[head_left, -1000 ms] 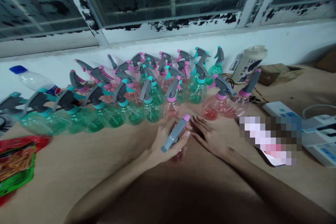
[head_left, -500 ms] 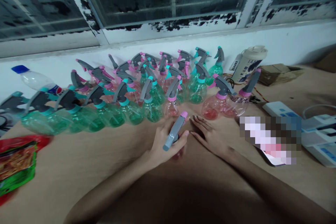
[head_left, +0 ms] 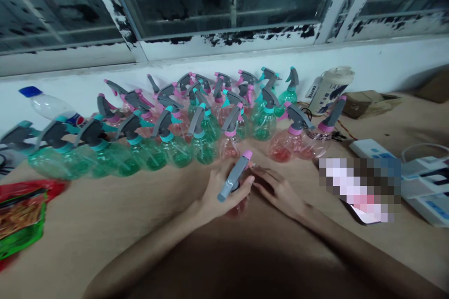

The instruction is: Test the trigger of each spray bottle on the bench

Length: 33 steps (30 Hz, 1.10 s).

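Note:
My left hand is wrapped round a spray bottle with a grey head, a pink nozzle tip and a clear pink body. The bottle stands near the table's front, most of its body hidden by my fingers. Close on its right is my right hand, fingers stretched toward the pink trigger side and thumb apart from them. Whether its fingertips touch the bottle I cannot tell. Just behind stands another pink spray bottle, and farther right a pink spray bottle with some pink tint at its base.
Green spray bottles line the left, with more pink and green ones behind. A clear soda bottle leans at back left, above a snack packet. To the right are a cup, a phone and a power strip.
My right hand has come off the tabletop and moved slightly left, its fingers now closer to the spray bottle. The left hand keeps its hold on the bottle, almost unmoved.

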Available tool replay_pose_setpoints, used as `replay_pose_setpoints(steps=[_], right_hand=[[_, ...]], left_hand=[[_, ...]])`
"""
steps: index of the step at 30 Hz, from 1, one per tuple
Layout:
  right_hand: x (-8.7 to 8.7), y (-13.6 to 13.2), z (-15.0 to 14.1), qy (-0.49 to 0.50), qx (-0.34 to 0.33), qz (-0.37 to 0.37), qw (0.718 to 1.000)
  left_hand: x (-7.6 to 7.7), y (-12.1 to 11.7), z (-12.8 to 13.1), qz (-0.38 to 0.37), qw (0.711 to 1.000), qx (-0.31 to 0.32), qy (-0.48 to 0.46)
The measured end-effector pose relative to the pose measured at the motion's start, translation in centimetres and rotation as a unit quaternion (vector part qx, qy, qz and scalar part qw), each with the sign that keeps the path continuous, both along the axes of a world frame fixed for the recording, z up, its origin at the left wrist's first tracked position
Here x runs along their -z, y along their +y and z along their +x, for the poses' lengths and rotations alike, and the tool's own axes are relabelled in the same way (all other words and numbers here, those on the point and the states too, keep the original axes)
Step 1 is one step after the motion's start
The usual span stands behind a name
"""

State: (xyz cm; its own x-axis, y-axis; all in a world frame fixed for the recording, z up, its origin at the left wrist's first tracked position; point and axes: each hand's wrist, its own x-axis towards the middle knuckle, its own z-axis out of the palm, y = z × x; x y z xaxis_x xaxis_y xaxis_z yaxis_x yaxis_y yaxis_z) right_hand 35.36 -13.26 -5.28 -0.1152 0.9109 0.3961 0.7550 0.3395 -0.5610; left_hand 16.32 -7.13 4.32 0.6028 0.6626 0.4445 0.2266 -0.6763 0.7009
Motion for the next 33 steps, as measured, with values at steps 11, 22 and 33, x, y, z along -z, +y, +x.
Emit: replay_pose_setpoints(steps=[11, 22, 33], right_hand=[[-4.3, -3.7, -2.7, 0.033, -0.046, -0.034, 0.998], [-4.5, -2.3, -7.5, -0.040, 0.122, 0.024, 0.991], [-5.2, 0.2, -2.2, -0.126, 0.204, 0.057, 0.969]], left_hand=[[-0.1, -0.1, 0.3, -0.009, 1.000, 0.001, -0.021], [0.0, 0.3, 0.2, -0.065, 0.997, 0.045, -0.014], [4.0, 0.6, -2.7, -0.126, 0.992, 0.024, -0.010]])
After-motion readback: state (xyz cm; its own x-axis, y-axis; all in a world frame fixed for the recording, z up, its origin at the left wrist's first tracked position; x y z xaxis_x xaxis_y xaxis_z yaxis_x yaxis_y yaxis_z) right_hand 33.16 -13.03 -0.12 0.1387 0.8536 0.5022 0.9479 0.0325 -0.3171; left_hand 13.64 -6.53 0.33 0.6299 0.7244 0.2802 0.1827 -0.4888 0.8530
